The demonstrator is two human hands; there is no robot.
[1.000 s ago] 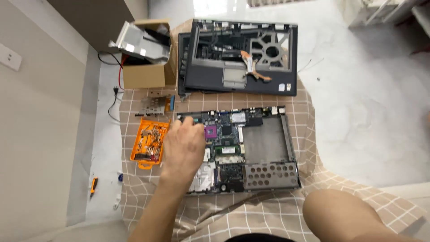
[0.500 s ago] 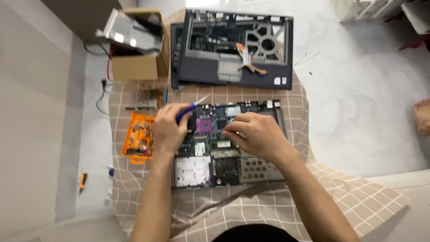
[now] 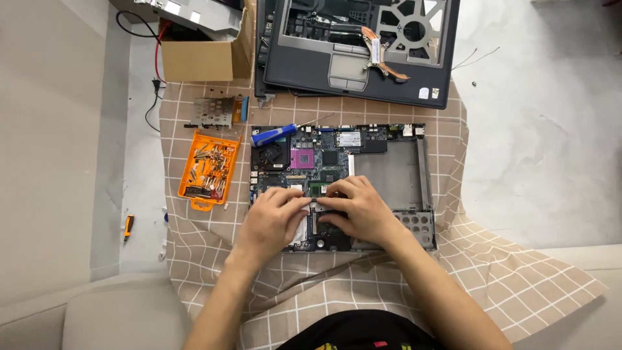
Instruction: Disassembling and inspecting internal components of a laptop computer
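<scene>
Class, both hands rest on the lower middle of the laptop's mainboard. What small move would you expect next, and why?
Probably a gentle lift or wiggle of the small part under the fingertips: the left hand and right hand meet on the mainboard, while the blue screwdriver lies set down at its top edge.

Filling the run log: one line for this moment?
left hand on motherboard | right hand on motherboard | screwdriver lying on board

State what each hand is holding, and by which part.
Neither hand visibly holds anything. The left hand and right hand rest fingertips-down on the lower part of the laptop motherboard; any small part pinched beneath them is hidden. The blue screwdriver lies untouched.
</scene>
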